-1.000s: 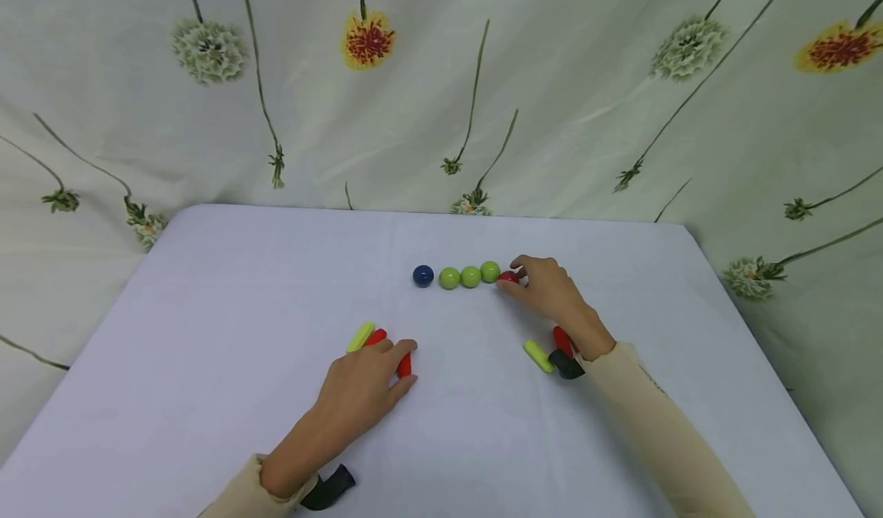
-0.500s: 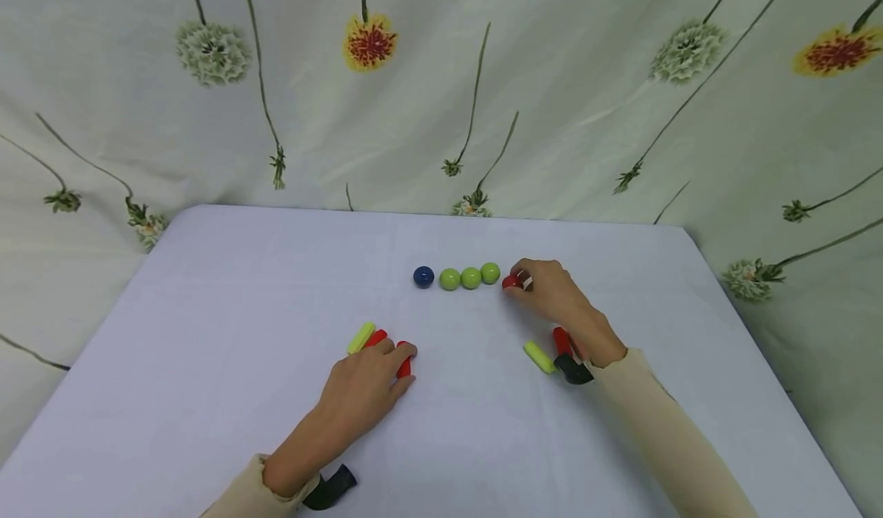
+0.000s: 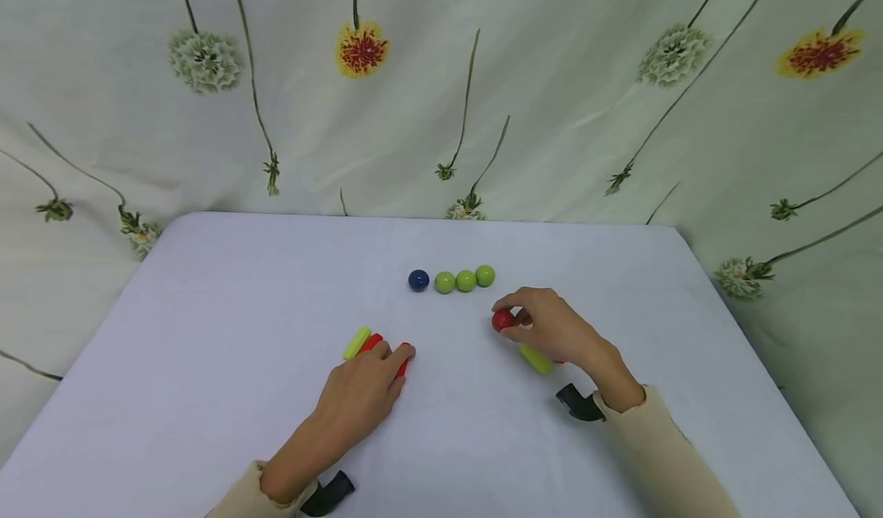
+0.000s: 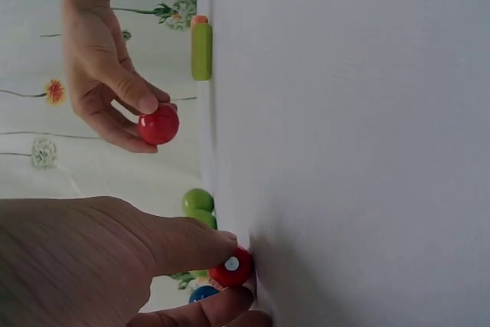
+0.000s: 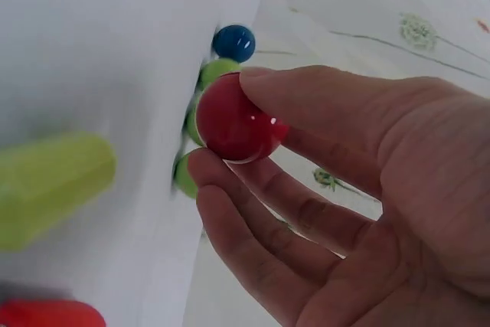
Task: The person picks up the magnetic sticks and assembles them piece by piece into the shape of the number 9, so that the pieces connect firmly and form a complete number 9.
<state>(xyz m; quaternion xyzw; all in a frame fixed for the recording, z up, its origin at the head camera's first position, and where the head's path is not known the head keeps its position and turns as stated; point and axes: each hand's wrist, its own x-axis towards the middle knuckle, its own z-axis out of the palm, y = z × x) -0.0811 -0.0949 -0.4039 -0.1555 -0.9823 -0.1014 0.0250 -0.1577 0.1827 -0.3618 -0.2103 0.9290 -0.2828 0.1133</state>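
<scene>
**Red ball pinched above the counter, left hand on a red peg**

I see a row of glossy balls on the white counter [image 3: 228,311]: one dark blue ball [image 3: 418,280] and three green balls [image 3: 465,280], touching in a line. A yellow-green cylinder [image 3: 535,358] lies under my right hand [image 3: 552,330], a black curved piece [image 3: 578,404] near that wrist. My right grip pinches the shiny red ball [image 3: 503,319] between thumb and fingers, lifted off the counter, well short of the row. My left hand [image 3: 362,391] rests by a yellow-green and red cluster, fingers closed on a red cylinder [image 4: 232,267].
</scene>
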